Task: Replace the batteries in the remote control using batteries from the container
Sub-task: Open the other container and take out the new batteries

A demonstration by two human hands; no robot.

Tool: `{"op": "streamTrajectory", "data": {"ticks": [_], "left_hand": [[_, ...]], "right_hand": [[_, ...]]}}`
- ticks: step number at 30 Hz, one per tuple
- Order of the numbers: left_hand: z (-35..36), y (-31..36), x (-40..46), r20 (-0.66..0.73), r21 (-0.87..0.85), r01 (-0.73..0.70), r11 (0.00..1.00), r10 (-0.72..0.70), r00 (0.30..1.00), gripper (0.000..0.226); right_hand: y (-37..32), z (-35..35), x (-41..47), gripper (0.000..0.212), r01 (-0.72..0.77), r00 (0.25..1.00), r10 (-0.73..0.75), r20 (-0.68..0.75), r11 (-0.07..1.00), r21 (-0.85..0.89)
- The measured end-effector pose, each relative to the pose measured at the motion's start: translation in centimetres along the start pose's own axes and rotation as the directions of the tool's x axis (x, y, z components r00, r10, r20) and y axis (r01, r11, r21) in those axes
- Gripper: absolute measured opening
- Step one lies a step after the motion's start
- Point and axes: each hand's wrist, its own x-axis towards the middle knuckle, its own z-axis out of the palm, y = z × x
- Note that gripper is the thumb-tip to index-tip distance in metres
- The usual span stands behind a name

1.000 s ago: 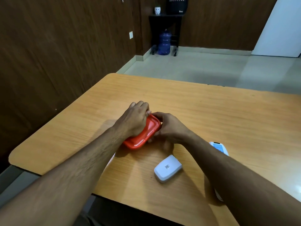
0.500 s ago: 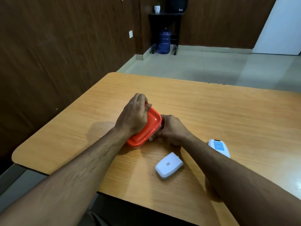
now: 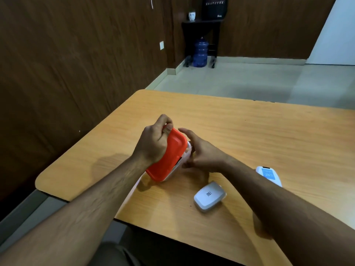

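Observation:
A clear container with an orange lid (image 3: 170, 158) stands tilted on the wooden table (image 3: 249, 131). My left hand (image 3: 153, 143) grips the lid from the left, fingers curled over its far edge, and the lid's right side is lifted off the clear body (image 3: 187, 154). My right hand (image 3: 201, 152) holds that body from the right with fingers partly spread. The white remote control (image 3: 269, 174) lies on the table to the right, mostly hidden behind my right forearm. Its white battery cover (image 3: 209, 195) lies near the table's front edge. No batteries are visible.
The table's left edge (image 3: 80, 146) is close to a dark wooden wall. A black side table (image 3: 201, 24) with a blue water jug (image 3: 200, 52) under it stands far back on the floor.
The container has gone from flat to tilted up on its side. My left hand has pulled the lid's far edge up, and the lid has started to part from the body.

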Motion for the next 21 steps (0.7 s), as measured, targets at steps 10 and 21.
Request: {"op": "streamTrajectory", "data": {"ticks": [10, 21], "left_hand": [[0.2, 0.9, 0.5, 0.001, -0.021, -0.046, 0.999, 0.046, 0.999, 0.030], [-9.0, -2.1, -6.5, -0.305, 0.170, 0.042, 0.985, 0.012, 0.952, 0.006]], "right_hand": [[0.2, 0.5, 0.2, 0.032, -0.135, 0.983, 0.146, -0.111, 0.986, 0.102], [-0.2, 1.8, 1.6, 0.050, -0.215, 0.932, 0.128, -0.339, 0.949, -0.231]]}}
